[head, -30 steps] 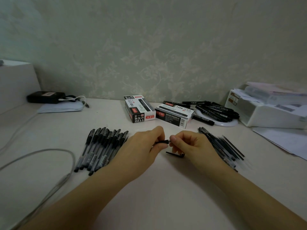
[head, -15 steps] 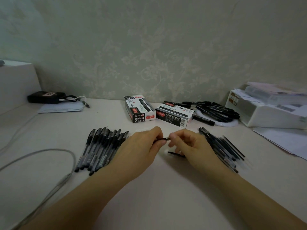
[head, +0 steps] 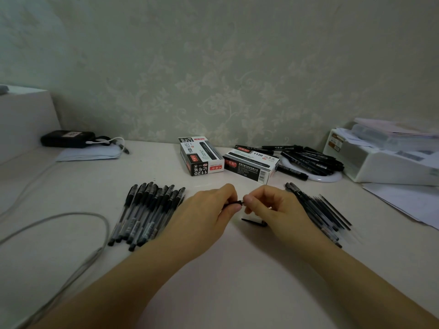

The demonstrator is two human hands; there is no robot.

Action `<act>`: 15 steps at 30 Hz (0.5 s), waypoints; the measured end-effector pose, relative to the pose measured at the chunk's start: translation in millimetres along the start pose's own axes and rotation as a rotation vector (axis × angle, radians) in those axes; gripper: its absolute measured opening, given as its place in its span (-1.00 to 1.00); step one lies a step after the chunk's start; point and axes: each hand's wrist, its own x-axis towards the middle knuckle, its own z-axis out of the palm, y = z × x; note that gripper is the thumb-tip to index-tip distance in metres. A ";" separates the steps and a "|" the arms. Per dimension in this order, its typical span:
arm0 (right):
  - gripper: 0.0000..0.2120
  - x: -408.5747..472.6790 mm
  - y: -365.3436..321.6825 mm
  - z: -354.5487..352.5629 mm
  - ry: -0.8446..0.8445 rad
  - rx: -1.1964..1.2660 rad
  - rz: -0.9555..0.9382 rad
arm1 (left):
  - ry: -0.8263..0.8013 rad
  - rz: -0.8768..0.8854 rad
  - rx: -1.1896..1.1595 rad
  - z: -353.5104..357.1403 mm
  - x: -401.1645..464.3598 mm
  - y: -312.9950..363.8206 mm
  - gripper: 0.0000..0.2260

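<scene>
Pen (head: 234,203) — slim, smooth black plastic — sits pinched between the hands, left hand (head: 204,210) and right hand (head: 278,207).

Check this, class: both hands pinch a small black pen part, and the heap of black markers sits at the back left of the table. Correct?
No. The head view shows the heap of black markers at the back right of the table. The left hand and right hand do pinch the small black pen part.
</scene>
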 end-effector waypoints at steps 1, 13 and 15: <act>-0.94 0.2 -0.2 -0.8 -0.008 0.013 0.002 | 0.000 -0.001 -0.001 0.2 0.1 -0.3 -0.88; -0.80 0.4 -1.3 -0.7 -0.011 0.113 0.054 | 0.004 0.003 -0.012 -0.1 0.3 0.8 -0.92; -0.85 0.6 -1.2 -1.1 -0.021 0.142 0.058 | -0.001 0.009 -0.010 0.0 0.2 1.2 -0.90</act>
